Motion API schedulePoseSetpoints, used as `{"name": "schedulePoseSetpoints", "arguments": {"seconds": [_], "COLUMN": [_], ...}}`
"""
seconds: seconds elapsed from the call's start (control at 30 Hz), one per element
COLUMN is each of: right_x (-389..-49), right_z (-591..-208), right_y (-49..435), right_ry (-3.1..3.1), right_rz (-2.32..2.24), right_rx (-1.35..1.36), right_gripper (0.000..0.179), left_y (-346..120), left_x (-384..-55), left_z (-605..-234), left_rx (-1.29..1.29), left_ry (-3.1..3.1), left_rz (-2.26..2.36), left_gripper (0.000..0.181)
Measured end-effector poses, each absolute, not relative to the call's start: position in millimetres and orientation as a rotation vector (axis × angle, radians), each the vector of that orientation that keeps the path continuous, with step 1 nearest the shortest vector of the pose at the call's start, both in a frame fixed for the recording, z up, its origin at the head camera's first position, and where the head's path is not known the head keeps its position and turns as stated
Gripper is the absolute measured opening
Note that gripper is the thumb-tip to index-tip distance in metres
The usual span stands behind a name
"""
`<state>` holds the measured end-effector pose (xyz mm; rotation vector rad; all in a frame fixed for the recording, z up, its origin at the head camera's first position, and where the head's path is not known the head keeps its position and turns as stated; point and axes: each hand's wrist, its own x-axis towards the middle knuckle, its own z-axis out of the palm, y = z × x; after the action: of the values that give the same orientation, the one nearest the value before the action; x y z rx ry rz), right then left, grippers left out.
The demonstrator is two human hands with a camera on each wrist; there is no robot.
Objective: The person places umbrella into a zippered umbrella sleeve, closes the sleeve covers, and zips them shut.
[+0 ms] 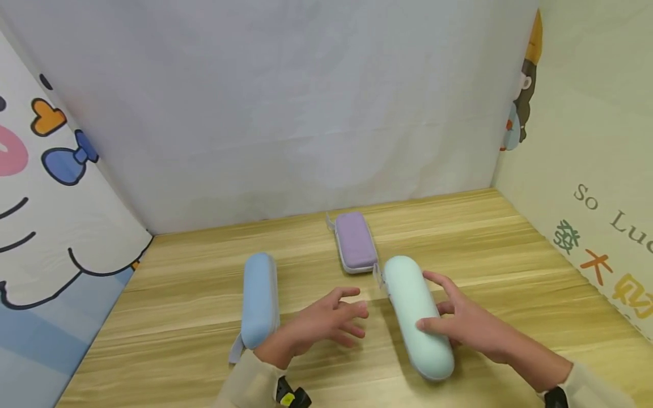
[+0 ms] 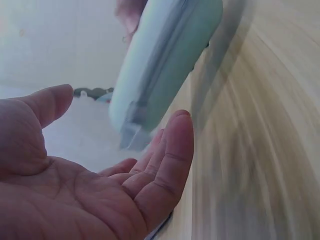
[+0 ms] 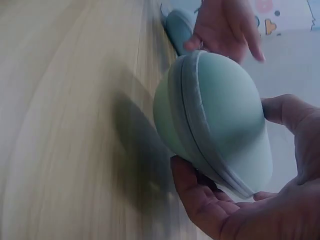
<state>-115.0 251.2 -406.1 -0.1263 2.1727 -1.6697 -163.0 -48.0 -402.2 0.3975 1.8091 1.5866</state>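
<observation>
A mint-green zip case (image 1: 415, 317), long and rounded, is held a little above the table in my right hand (image 1: 471, 326). The thumb lies across its top while the fingers wrap its far side and underneath, as the right wrist view shows with the zip seam of the case (image 3: 220, 115). My left hand (image 1: 326, 320) hovers left of the case with its fingers spread and holds nothing. In the left wrist view, the case's clear tab end points toward the left hand's fingers (image 2: 167, 165). A blue case (image 1: 259, 300) lies beside the left wrist.
A smaller purple zip case (image 1: 355, 241) lies near the back of the wooden table (image 1: 194, 272). A white cloth wall (image 1: 306, 113) closes off the back. Printed panels stand at the left (image 1: 51, 226) and right (image 1: 576, 170).
</observation>
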Motion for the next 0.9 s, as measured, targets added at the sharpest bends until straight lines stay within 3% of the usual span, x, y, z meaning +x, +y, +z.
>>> {"name": "schedulePoseSetpoints", "arguments": {"seconds": [0.4, 0.73, 0.9], "right_x": [-112.9, -132.1, -163.1], "right_z": [-406.1, -384.4, -367.6], "right_y": [322.8, 349.6, 338.9], "right_ry": [2.382, 2.463, 2.749], "right_rz": [-1.434, -1.166, -0.856], "right_rx": [-0.007, -0.097, -0.239], "right_gripper": [0.101, 0.087, 0.079], "left_y": [-80.3, -107.8, -123.6], "left_x": [-168.6, -178.4, -192.8], "left_z": [-394.4, -359.9, -355.8], "left_rx": [0.386, 0.331, 0.379], "left_ry": [1.879, 2.735, 3.093], "left_rz": [1.646, 1.285, 0.960], "left_gripper": [0.075, 0.044, 0.043]}}
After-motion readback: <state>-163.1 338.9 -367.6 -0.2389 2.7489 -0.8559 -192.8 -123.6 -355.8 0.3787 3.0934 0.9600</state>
